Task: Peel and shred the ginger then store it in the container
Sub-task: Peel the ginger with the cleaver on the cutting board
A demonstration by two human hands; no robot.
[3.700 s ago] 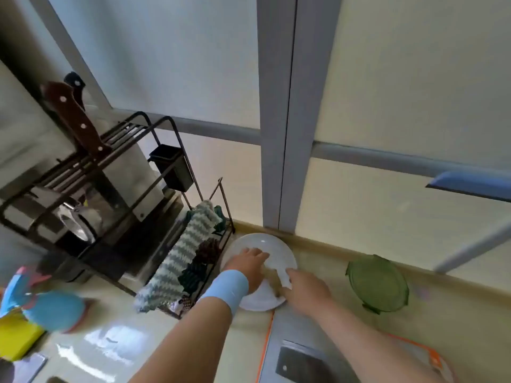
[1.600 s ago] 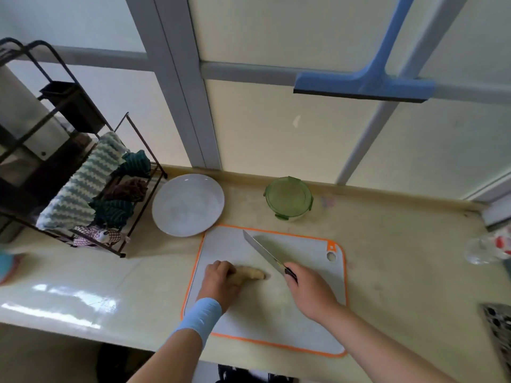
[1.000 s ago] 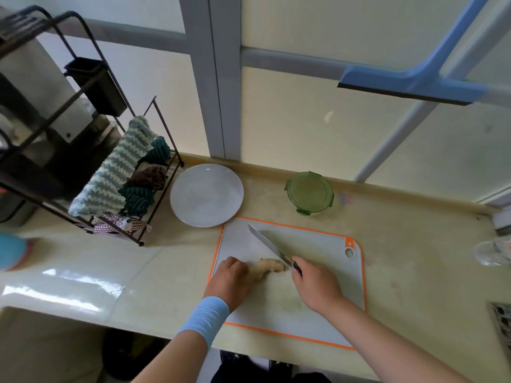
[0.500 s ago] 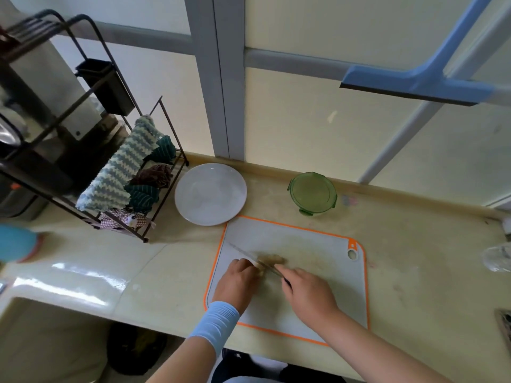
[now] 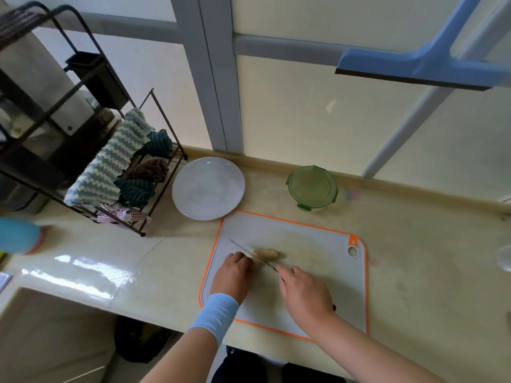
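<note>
A knobbly tan piece of ginger [image 5: 267, 254] lies on the white, orange-rimmed cutting board [image 5: 318, 244]. My left hand [image 5: 233, 275], with a blue wristband, holds the ginger's left end down with curled fingers. My right hand [image 5: 304, 294] grips the handle of a knife [image 5: 243, 249]; its thin blade lies low across the ginger and points up-left past my left fingertips. A round green container [image 5: 312, 187] with its lid on stands on the counter behind the board.
A white plate [image 5: 208, 188] sits at the board's far-left corner. A black wire rack [image 5: 154, 167] hung with cloths stands to the left. A blue squeegee [image 5: 414, 70] hangs above, and a glass [image 5: 503, 258] shows at the right edge.
The ginger moved from the plate to the board. The knife blade has swung from pointing up over the board to lying low across the ginger, its tip now further left.
</note>
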